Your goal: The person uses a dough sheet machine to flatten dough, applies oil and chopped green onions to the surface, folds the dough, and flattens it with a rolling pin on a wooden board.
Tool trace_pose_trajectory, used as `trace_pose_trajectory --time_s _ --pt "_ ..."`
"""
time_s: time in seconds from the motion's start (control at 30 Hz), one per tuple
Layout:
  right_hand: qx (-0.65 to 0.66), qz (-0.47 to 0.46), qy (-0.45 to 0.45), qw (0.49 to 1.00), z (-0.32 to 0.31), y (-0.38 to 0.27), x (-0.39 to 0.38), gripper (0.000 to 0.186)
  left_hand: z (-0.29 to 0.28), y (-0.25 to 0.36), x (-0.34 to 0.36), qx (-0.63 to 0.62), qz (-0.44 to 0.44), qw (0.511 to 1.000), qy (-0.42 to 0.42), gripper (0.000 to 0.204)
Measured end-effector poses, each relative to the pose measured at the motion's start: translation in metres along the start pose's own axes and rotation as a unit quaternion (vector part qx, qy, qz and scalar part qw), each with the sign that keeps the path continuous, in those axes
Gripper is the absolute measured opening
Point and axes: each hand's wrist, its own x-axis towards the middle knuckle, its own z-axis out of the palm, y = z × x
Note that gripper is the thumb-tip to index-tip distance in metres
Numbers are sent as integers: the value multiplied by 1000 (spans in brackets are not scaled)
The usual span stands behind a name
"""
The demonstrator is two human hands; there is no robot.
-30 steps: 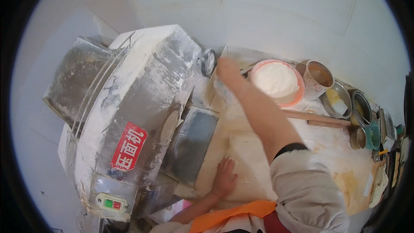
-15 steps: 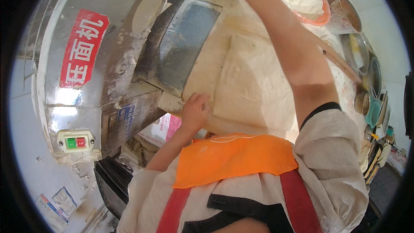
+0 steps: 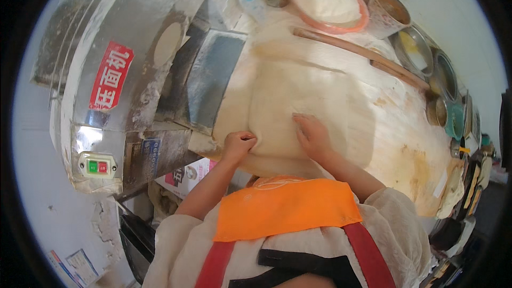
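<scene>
A broad, pale dough sheet [image 3: 290, 93] lies flat on the worktop [image 3: 405, 122] in front of me. My left hand [image 3: 240, 145] is closed in a pinch at the sheet's near left edge, where the dough lifts slightly against the fingers. Over the near part of the sheet, my right hand [image 3: 312, 134] rests with its fingers stretched out and holds nothing. Beyond the dough lies a long wooden rolling pin [image 3: 333, 47], slanting away from me to the left.
To my left stands a steel dough-pressing machine [image 3: 141, 74] with a sloping metal tray [image 3: 216, 77] beside the dough. An orange-rimmed bowl of flour [image 3: 328, 2], a bucket [image 3: 388, 13] and several metal bowls [image 3: 413, 48] line the far right edge. A plastic bottle [image 3: 250, 0] stands at the back.
My right hand has come back from its far reach to the near part of the dough sheet. The left hand has closed on the sheet's edge. The whole view has shifted.
</scene>
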Motion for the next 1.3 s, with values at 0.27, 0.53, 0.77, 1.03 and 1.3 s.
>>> trace_pose_trajectory --time_s 0.27,0.53,0.77,1.03,1.3 --pt "-179 -117 7 977 -19 -3 -28 41 9 13 4 138 41 981 133 18" --pt "-59 352 113 927 -85 50 -71 51 6 37 24 -152 -174 972 47 46" --pt "331 436 195 814 -42 54 -57 51 50 69 41 -88 -132 980 124 64" --pt "612 317 144 710 -122 -68 73 28 -83 222 6 52 176 973 142 38" --pt "598 -125 77 788 -150 -336 221 25 -363 426 -129 -62 363 887 278 40"
